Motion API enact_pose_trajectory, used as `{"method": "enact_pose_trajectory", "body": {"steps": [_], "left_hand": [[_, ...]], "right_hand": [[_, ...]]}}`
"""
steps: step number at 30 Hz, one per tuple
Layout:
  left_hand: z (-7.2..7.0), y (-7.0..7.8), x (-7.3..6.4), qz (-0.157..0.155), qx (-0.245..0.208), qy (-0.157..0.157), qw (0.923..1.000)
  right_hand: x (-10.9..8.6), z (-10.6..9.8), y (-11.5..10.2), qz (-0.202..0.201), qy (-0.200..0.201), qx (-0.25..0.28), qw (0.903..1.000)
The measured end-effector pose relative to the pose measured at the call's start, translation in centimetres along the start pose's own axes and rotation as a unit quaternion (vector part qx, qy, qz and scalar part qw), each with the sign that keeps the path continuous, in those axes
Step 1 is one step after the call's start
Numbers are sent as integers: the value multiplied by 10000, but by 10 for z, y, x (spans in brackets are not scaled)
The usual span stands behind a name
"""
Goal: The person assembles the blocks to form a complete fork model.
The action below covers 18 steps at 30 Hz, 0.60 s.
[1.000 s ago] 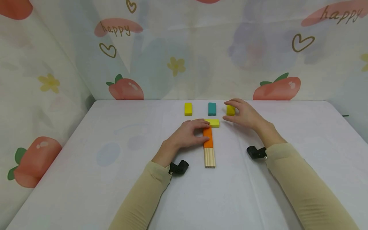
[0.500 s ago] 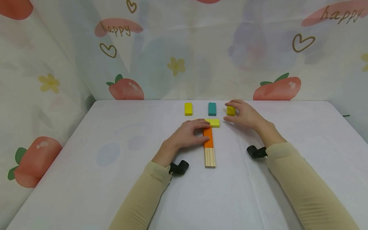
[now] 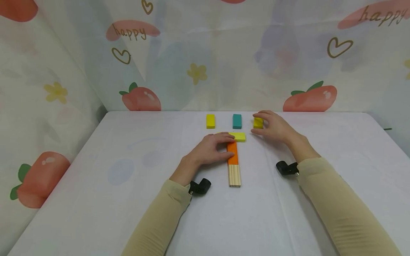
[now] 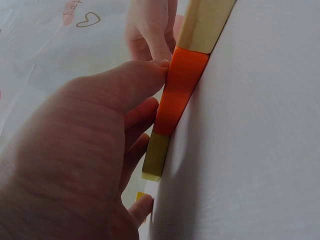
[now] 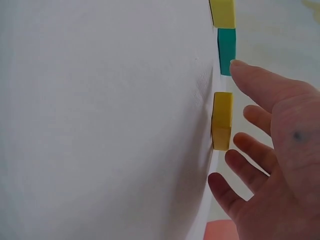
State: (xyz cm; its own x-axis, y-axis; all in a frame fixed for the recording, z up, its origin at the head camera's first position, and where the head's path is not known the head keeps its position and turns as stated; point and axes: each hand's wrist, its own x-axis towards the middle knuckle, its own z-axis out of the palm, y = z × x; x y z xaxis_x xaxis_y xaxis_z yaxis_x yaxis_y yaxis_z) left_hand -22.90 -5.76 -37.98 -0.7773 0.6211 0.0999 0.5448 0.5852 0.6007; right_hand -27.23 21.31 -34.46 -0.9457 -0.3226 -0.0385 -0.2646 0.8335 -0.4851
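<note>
My left hand [image 3: 209, 148] rests at a row of flat wooden blocks, its thumb touching the orange block [image 3: 233, 147]. Its longer fingers reach over the yellow crosswise block [image 3: 239, 137] and partly hide it. A plain wood block [image 3: 234, 176] adjoins the orange one's near end. At the back right, my right hand [image 3: 275, 127] has its thumb and fingers spread around another yellow block [image 3: 258, 123]. In the right wrist view, a gap shows between the fingers and this yellow block [image 5: 222, 120], and the thumb tip overlaps the edge of the teal block [image 5: 227, 50].
Along the table's back edge stand a yellow block [image 3: 210, 121] at left and the teal block [image 3: 237, 121] in the middle. A white cloth covers the table [image 3: 96, 213]. Behind it hangs a printed curtain [image 3: 224, 53]. Each wrist wears a small black camera [image 3: 200, 186].
My right hand has shifted very slightly to the right around the yellow block. The left hand and all the blocks stay where they were.
</note>
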Motion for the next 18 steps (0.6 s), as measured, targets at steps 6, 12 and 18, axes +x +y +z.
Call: {"method": "enact_pose_trajectory", "body": {"steps": [6, 12, 18], "left_hand": [[-1, 1, -1, -43, 4, -7, 10000], [-2, 3, -1, -1, -71, -9, 10000], [-2, 2, -1, -14, -63, -14, 10000]], "right_hand": [[3, 1, 3, 67, -26, -16, 10000], [5, 1, 6, 110, -65, -58, 9999], [7, 1, 7, 225, -153, -78, 9996]]}}
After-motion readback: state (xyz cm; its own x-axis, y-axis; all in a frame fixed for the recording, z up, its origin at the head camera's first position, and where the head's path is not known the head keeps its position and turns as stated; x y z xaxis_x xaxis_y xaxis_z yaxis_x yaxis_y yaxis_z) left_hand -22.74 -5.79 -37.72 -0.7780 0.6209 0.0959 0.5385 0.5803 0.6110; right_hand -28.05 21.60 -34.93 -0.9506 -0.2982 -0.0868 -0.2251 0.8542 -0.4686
